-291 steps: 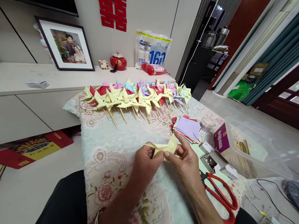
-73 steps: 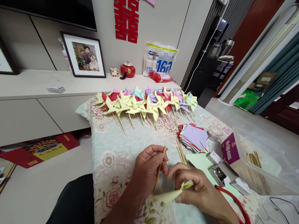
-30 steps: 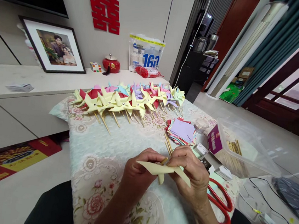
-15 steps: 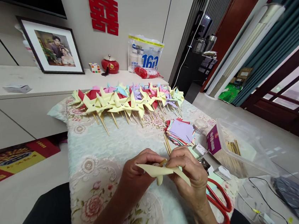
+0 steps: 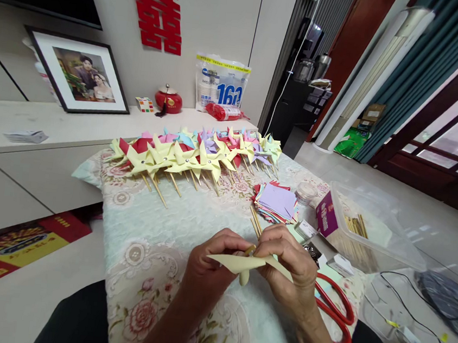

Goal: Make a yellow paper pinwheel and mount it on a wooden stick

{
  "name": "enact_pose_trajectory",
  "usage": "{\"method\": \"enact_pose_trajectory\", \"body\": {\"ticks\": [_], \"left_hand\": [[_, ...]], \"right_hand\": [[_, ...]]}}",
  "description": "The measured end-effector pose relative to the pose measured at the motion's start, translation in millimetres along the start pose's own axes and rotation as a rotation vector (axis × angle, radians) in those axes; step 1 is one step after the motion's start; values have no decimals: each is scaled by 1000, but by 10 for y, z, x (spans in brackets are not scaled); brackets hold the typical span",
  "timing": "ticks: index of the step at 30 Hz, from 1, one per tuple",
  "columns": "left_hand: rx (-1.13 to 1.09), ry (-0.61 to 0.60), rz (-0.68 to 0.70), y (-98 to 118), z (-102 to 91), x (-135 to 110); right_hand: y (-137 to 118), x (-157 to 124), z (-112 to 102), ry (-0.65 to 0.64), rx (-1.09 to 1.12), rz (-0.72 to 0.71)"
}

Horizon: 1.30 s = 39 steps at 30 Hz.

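A pale yellow paper pinwheel (image 5: 231, 262) is held low over the table, its blades folded and seen nearly edge-on. My left hand (image 5: 211, 265) pinches it from the left side, fingers closed. From the right, my right hand (image 5: 289, 268) grips it with bent fingers near the centre. The tan end of a stick (image 5: 250, 249) shows between my fingertips; the rest of that stick is hidden. Just beyond my hands lie loose wooden sticks (image 5: 255, 222) and a stack of cut paper squares (image 5: 278, 201), purple on top. Red-handled scissors (image 5: 338, 319) rest beside my right wrist.
Finished pinwheels (image 5: 185, 158) on sticks lie in rows across the table's far side. On the right stand a clear plastic bin (image 5: 393, 249) with sticks, small white boxes (image 5: 341, 264) and a round clear container (image 5: 307, 192). A cabinet (image 5: 74, 122) borders the flowered tablecloth (image 5: 138, 260).
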<state>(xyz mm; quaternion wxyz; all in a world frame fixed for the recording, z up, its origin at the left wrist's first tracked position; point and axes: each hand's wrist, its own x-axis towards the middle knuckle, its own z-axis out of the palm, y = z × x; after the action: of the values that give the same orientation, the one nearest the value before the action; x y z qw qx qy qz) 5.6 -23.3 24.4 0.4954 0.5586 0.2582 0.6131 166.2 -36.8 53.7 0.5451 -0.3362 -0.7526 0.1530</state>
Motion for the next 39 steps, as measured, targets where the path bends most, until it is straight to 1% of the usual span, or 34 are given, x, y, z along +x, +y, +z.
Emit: {"method": "enact_pose_trajectory", "body": {"ticks": [5,8,13,21,26,31,35,39], "left_hand": [[-12,-7,0,2,17,-11],[-2,-20,24,-1,13,-15],[128,-48,103,-9,-28,-36],[349,-108,225,19,-76,-41],[462,-132,294,58,-77,-30],[484,-130,310,66,-77,-30],[488,-121,329,72,-76,-36],[498,-121,371,71,-76,-50]], "right_hand": [[2,-5,-4,-1,14,22],[2,-2,-9,-3,11,30],[1,19,-26,-9,-7,28],[37,26,-88,-80,-21,25],[53,32,-111,-106,-69,4],[57,28,-92,-68,-133,-40],[72,18,-74,-17,-118,-69],[88,20,-85,-30,-119,-107]]}}
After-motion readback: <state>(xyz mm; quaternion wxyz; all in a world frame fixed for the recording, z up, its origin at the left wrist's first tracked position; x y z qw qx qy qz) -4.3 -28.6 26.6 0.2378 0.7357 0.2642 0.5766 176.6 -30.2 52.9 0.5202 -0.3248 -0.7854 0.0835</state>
